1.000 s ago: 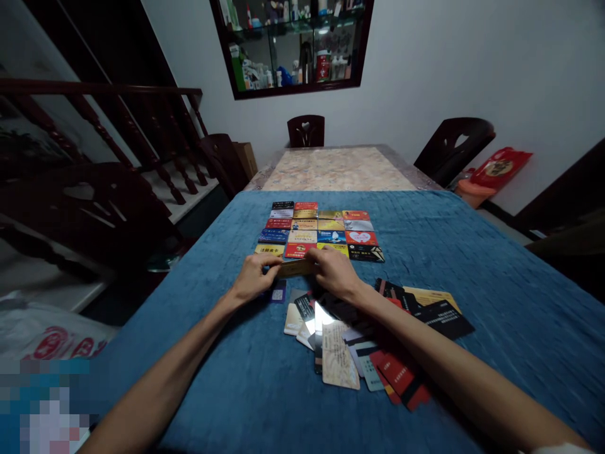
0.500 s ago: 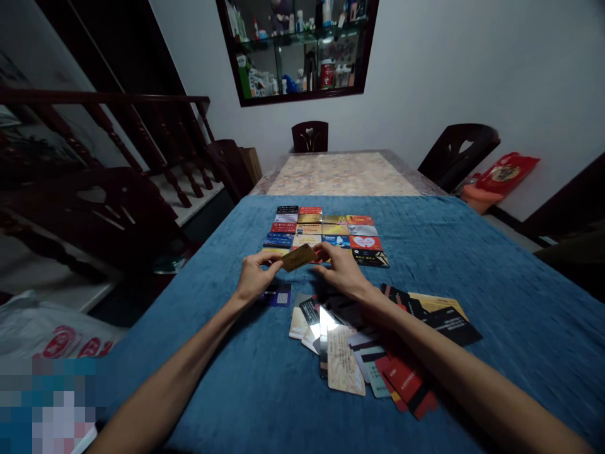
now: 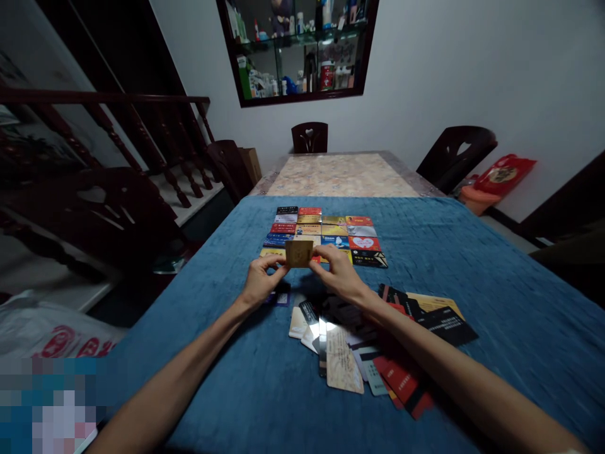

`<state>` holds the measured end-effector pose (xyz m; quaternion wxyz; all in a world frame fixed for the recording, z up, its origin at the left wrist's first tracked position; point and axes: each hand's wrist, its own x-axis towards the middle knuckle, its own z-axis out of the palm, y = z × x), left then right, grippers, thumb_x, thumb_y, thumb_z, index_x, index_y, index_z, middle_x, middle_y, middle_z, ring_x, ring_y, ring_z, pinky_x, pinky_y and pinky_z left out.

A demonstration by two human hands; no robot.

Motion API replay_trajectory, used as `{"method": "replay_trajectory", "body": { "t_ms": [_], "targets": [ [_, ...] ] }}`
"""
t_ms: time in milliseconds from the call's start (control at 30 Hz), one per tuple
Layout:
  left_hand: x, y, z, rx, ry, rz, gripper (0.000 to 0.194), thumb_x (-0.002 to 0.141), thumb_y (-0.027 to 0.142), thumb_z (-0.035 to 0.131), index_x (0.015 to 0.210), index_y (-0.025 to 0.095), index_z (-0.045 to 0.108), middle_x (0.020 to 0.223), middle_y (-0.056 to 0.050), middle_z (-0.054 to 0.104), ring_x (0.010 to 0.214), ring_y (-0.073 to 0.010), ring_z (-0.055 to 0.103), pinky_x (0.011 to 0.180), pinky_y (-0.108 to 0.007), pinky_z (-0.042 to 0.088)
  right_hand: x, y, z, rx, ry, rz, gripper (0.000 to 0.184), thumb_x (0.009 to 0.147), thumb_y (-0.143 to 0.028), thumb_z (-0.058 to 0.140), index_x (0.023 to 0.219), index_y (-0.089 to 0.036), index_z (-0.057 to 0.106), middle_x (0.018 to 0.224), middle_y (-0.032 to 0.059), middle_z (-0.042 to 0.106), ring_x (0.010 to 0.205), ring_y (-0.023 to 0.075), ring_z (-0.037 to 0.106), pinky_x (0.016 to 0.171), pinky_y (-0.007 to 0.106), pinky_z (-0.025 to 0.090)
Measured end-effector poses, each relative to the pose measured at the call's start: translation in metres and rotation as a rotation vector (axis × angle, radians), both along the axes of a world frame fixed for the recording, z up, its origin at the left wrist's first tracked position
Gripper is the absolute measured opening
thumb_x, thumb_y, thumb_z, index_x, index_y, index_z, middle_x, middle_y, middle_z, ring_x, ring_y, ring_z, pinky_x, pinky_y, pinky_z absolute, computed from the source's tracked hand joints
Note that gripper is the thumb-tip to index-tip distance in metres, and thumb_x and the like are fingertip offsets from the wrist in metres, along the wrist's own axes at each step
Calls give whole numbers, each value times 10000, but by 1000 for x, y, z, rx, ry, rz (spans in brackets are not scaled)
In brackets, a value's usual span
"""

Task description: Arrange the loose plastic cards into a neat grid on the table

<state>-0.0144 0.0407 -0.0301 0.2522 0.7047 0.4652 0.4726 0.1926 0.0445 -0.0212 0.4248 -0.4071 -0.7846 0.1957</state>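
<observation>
A gold card (image 3: 299, 254) is held up between my two hands, its face toward me. My left hand (image 3: 263, 277) pinches its left edge, and my right hand (image 3: 338, 271) grips its right edge. Behind it, rows of colourful cards lie side by side on the blue cloth, among them a red card with a white heart (image 3: 364, 243) and a black card (image 3: 369, 258). The held card hides part of these rows. Below my left hand lies a purple card (image 3: 282, 298). Under my right forearm spreads a loose pile of cards, with a beige card (image 3: 344, 362) in front.
The blue cloth (image 3: 203, 372) covers the near part of the table; a patterned tabletop (image 3: 340, 173) shows beyond. Dark chairs (image 3: 456, 157) stand around it. A white plastic bag (image 3: 51, 328) is at the left, and a red bag (image 3: 505, 173) sits at the far right.
The gold card has turned from a tilt to level and more upright. My left hand has shifted slightly right, and my right thumb has come up to the card.
</observation>
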Motion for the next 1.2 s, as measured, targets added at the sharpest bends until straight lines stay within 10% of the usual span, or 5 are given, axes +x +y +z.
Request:
{"method": "replay_trajectory", "body": {
  "t_ms": [400, 1200],
  "targets": [
    [-1, -4, 1, 127, 183, 130, 293, 779, 124, 492, 936, 189, 731, 937, -30, 742, 851, -167, 657, 831, -293, 531, 8, -3, 8, 143, -287, -98, 355, 820, -63, 502, 1083, -210, 689, 1038, 85, 724, 976, 273, 540, 825, 382, 388],
    [2, -4, -23, 305, 400, -26, 299, 847, 61, 558, 1089, 195, 671, 1036, -53, 730, 966, -207, 645, 903, -371, 543, 3, -6, 2, -12, -636, -134, 314, 830, -110, 568, 1122, -201, 638, 1049, 99, 730, 993, 283, 569, 786, 361, 365]
  ]
}}
